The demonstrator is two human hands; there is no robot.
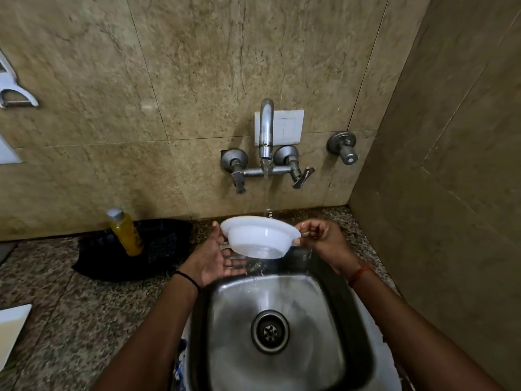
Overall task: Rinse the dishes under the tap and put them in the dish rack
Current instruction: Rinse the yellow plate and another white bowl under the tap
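Beige marble wall tiles back a speckled granite desk (84, 300) with a steel sink (282, 294) set into it. I see a white plastic bowl (259, 238), tilted, above the sink's far edge under the running tap (265, 131). My right hand (321, 235) pinches its rim; my left hand (217, 258) lies flat-fingered under it. A yellow bottle (125, 232) stands on a dark cloth (158, 249) at the desk's far edge.

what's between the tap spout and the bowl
Only a thin stream of water, falling from the tap to the white bowl held over the sink, as the head view shows.
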